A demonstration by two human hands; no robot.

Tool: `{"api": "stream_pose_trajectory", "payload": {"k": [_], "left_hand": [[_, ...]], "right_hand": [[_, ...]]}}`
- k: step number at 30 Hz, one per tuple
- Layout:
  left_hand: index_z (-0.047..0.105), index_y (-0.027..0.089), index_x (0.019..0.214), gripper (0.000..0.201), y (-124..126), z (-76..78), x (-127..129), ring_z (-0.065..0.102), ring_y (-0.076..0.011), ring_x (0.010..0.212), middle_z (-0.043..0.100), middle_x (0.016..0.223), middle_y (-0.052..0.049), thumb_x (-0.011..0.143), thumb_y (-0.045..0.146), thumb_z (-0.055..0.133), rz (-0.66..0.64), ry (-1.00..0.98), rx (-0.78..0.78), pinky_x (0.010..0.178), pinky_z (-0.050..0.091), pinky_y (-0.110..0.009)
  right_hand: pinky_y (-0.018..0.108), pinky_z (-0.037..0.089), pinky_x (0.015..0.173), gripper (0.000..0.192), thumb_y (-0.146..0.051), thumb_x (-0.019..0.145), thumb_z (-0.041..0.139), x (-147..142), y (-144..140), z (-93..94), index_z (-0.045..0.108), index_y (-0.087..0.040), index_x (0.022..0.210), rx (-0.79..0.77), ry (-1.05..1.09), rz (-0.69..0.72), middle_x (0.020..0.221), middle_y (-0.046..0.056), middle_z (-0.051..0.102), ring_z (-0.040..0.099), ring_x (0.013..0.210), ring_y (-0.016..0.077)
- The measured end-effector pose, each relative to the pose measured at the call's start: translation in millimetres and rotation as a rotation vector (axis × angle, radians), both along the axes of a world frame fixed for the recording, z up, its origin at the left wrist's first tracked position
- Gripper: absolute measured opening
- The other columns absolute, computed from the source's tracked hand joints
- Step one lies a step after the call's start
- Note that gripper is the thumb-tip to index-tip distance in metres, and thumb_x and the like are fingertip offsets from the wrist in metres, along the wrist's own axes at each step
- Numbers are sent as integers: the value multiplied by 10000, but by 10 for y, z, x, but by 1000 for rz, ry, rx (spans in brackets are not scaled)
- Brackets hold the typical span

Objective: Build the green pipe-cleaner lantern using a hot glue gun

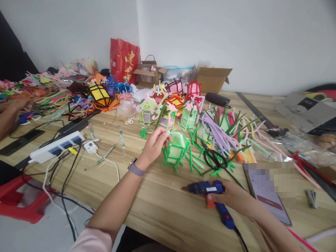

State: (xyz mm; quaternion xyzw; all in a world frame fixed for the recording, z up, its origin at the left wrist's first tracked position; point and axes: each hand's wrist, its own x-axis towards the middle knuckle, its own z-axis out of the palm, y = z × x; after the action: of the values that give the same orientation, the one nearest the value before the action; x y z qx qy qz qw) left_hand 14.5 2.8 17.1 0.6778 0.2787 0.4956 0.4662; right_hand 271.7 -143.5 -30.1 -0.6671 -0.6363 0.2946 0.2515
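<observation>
My left hand (157, 142), with a watch on its wrist, is closed at the upper left edge of a small green lantern (176, 149) made of fuzzy stems with pale green panels. The fingertips hide part of that edge. In my right hand (229, 195) is a blue hot glue gun (208, 187), gripped around its body, its nozzle pointing left, low over the table in front of the lantern. Behind the lantern stand finished-looking lanterns, among them a mint one (188, 117) and a lilac one (147, 114). Black-handled scissors (215, 158) lie to its right.
Loose fuzzy stems (220, 133) are heaped right of the lantern. A phone (267, 196) lies beside my right forearm. At left are a power strip (57, 145) with cables and another person's hands (10, 116). Boxes (213, 79) and a red bag (123, 61) line the wall.
</observation>
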Motion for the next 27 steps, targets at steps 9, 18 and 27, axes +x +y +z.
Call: {"api": "stream_pose_trajectory", "payload": {"k": [9,18,27], "left_hand": [[489,194,803,218,11,-32,-19,552,-101,652,642,780,4,926,371,463,-41,-62,-34,666,453,-235],[535,182,824,253,67,-96,15,539,-96,660,638,800,-2,918,416,515,-73,-176,-97,660,444,-236],[554,175,741,433,-25,9,-92,420,-73,566,478,633,48,731,574,722,9,-308,-253,547,366,-213]], "right_hand": [[502,455,939,282,-447,908,546,-286,567,563,676,-235,1038,773,-318,49,1138,149,632,580,1105,307],[586,370,1032,179,-412,885,601,-451,1062,407,660,-245,914,817,-244,248,1302,132,592,479,1282,337],[606,384,1000,158,-372,888,606,-532,1018,441,631,-224,839,870,-269,203,1271,156,605,498,1253,367]]}}
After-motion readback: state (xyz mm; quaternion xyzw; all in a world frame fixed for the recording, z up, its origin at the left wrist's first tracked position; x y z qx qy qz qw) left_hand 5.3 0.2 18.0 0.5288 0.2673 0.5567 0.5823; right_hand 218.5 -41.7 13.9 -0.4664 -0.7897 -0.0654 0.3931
